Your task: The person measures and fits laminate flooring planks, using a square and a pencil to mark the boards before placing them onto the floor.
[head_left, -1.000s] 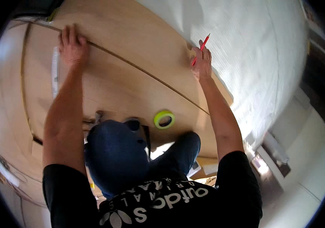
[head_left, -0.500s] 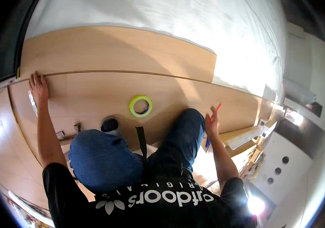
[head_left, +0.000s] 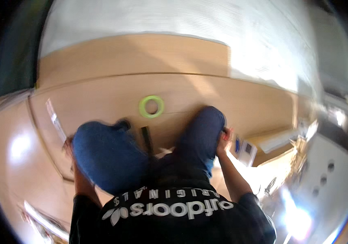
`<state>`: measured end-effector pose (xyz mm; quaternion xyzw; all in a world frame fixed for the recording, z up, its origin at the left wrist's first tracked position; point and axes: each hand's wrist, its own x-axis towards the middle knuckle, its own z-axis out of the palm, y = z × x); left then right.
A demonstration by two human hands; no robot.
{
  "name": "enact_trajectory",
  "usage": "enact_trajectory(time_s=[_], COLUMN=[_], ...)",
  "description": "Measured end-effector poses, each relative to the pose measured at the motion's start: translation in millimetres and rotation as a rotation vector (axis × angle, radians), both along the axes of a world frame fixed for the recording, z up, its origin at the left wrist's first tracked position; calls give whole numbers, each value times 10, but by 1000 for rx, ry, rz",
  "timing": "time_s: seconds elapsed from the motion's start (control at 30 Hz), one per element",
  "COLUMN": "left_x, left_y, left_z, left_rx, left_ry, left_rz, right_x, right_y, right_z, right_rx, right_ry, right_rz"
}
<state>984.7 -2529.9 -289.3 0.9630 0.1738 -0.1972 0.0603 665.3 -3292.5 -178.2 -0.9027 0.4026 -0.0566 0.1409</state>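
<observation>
Floorboards (head_left: 190, 93); white strip (head_left: 55, 118) near left fingers (head_left: 67, 144)

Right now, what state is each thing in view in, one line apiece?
Left hand, blurred beside the bent left knee; grip unclear.
Right hand, blurred beside the bent right knee; grip unclear.
Yellow-green tape roll, lying flat on the near floorboard.
Narrow white strip, lying at a slant, blurred.
Far floorboard, lying flat.
White sheeting, spread out beyond it.

Arms (head_left: 232, 175) lowered, fingers (head_left: 226, 137) beside knees (head_left: 211, 118)
</observation>
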Motion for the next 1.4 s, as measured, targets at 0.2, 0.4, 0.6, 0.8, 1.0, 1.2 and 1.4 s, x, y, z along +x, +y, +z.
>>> enact_trajectory(time_s=[0.2,0.4,0.6,0.8,1.0,1.2,1.4], left_x=[484,238,819,1054,1404,2157,932], left_y=[-765,-280,-50,-220,-990,-1792,-4950], left_z=[588,697,352,129,813,2686,4983], left_rx=[-30,-11,-22,-661,-878,-653,-217], left_ry=[-105,-44,-23,-145,-271,-465,-517], left_rz=[32,249,203,489,-142,-600,-1460], right_x=[-449,-230,-433,121,258,788,1405], right_y=[-39,-3,-217,249,291,242,149], right_z=[-43,112,-225,262,768,1050,1906], right_rx=[451,407,517,191,222,129,-8], right_ry=[-413,-245,-349,-83,-265,-560,-745], right_rz=[-165,-108,-146,-205,-309,-39,490])
